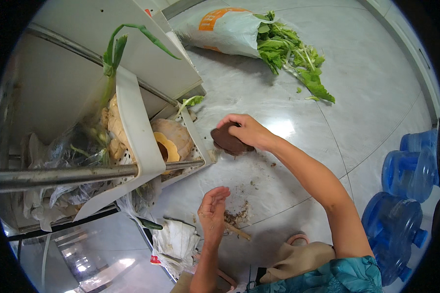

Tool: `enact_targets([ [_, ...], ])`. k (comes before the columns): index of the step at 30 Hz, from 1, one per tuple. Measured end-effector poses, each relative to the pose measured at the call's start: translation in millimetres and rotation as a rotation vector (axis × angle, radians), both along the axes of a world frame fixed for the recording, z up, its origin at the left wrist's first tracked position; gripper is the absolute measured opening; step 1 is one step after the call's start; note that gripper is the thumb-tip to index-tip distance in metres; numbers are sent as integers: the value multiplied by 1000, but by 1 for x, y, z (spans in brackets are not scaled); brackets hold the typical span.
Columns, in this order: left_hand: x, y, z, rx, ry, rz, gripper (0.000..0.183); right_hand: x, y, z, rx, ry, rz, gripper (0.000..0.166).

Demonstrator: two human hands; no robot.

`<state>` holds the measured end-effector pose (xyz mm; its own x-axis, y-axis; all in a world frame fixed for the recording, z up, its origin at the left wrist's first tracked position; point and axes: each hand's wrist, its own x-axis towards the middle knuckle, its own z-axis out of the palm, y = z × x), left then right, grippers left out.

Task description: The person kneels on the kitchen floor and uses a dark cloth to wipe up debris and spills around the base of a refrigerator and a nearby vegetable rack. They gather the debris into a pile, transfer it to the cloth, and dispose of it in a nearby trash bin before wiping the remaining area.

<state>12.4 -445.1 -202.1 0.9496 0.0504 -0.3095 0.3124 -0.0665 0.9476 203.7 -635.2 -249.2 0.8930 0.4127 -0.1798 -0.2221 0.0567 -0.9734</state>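
Observation:
My right hand (247, 130) grips a dark brown cloth (227, 141) against the grey tiled floor, just right of the lower rack basket. The cloth is bunched, and its underside is hidden. Nearer my body, my left hand (213, 210) is raised with the palm turned inward, bits of dirt on its skin, and nothing in it. Beside it lies a scatter of brown crumbs and soil (240, 216), with more specks trailing up towards the cloth. A thin pale strip (237, 232), possibly wood, lies at the scatter's lower edge.
At left a metal-railed rack holds white plastic baskets (135, 121) with ginger (116, 128), a green onion (113, 60) and a cut pumpkin (172, 137). A white plastic bag (231, 34) of leafy greens (289, 51) lies beyond. Blue water jugs (392, 223) line the right. Crumpled white bags (174, 241) lie lower left.

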Motion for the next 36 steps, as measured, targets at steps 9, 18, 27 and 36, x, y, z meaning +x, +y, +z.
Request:
enact_targets([
  [9, -15, 27, -15, 5, 67, 97, 27, 48, 91, -68, -799, -659, -18, 43],
  [18, -1, 13, -16, 13, 84, 36, 25, 20, 71, -91, -929, -988, 137, 46],
  [27, 2, 19, -19, 46, 68, 68, 22, -104, -20, -74, -926, -963, 347, 37],
  [36, -1, 23, -19, 74, 29, 63, 21, 0, -97, -15, -661, -684, -138, 46],
])
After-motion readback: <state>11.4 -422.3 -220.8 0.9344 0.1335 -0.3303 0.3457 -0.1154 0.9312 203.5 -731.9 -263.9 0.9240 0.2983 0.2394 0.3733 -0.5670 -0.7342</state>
